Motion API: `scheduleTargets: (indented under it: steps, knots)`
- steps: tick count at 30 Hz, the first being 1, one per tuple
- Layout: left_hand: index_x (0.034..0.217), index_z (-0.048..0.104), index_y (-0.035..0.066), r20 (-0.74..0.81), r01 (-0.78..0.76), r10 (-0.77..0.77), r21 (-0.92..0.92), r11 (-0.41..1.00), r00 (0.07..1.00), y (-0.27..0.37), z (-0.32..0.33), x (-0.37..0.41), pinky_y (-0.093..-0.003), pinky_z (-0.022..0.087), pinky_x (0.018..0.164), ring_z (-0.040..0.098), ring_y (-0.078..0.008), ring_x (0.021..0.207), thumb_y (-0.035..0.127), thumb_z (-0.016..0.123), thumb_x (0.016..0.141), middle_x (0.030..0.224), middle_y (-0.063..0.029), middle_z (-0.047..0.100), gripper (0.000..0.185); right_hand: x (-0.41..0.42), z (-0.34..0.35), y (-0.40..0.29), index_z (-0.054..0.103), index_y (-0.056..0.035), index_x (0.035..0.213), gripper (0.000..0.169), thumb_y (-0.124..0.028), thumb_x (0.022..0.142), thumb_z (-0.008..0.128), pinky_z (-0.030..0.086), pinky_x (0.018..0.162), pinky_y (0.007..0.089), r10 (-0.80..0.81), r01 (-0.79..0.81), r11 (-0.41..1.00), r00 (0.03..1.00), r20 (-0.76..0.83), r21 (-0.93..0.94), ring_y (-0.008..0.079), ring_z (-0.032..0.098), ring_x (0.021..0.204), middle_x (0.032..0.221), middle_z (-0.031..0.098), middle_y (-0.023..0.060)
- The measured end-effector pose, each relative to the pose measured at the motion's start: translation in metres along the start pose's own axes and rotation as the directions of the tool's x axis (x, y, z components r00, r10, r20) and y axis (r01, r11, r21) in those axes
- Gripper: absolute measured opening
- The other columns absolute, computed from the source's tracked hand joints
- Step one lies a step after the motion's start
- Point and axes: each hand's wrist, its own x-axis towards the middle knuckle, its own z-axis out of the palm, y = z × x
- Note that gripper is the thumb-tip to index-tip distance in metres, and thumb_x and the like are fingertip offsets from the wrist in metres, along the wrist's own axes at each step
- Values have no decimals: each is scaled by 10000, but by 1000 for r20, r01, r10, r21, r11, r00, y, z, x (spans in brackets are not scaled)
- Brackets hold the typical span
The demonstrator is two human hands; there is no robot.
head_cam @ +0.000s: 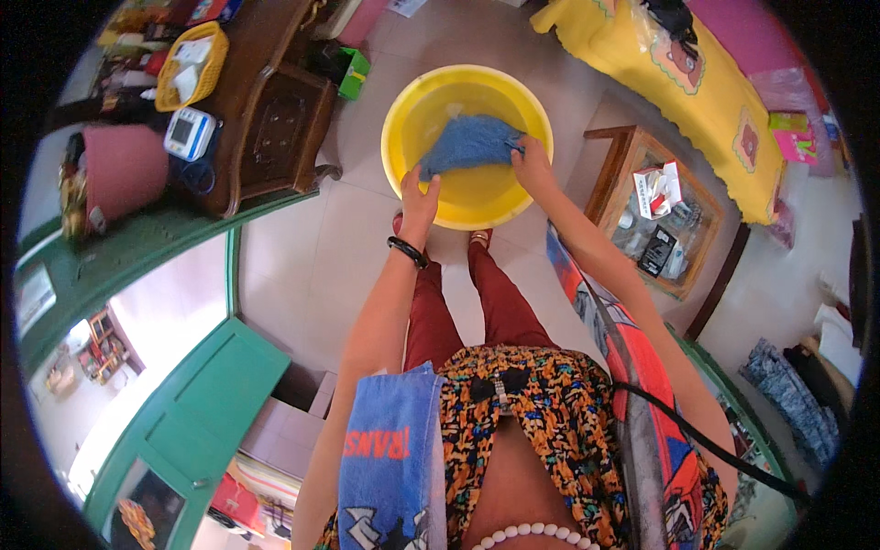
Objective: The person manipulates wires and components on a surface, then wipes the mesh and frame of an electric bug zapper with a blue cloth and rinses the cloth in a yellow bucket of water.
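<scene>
A round yellow plastic basin (392,155) stands before my feet, with water in it. A blue cloth (474,141) is spread across the basin. My right hand (533,163) pinches the cloth's right end between thumb and fingers. At the cloth's lower left corner is my left hand (419,199), fingers up; whether they grip the cloth is hard to tell. A black bracelet (407,252) circles my left wrist. A printed towel (390,447) hangs from my neck down both sides.
A dark wooden cabinet (285,130) is at the left, holding a yellow basket (221,51) and a blood pressure monitor (189,134). A glass-topped wooden table (629,182) stands right of the basin, near a yellow-covered bed (694,103). A green door (206,385) is at lower left.
</scene>
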Motion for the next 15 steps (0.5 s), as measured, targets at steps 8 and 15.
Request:
scheduleTargets:
  steps: [8,15]
  knots:
    - [1337,467,16,67,306,-298,-194,932,952,-5,149,150,-428,280,1093,306,-381,1330,386,573,918,1430,-255,310,569,100,88,93,570,-26,996,240,-52,759,600,495,845,481,-79,171,963,919,387,-210,413,500,1037,1150,492,190]
    - [1360,450,44,102,485,-488,-397,779,867,13,193,197,-391,346,1035,390,-295,1275,394,512,951,1398,-167,365,543,137,86,103,608,-25,920,179,-57,747,578,496,834,472,-158,246,959,877,454,-141,402,508,1026,1094,515,176]
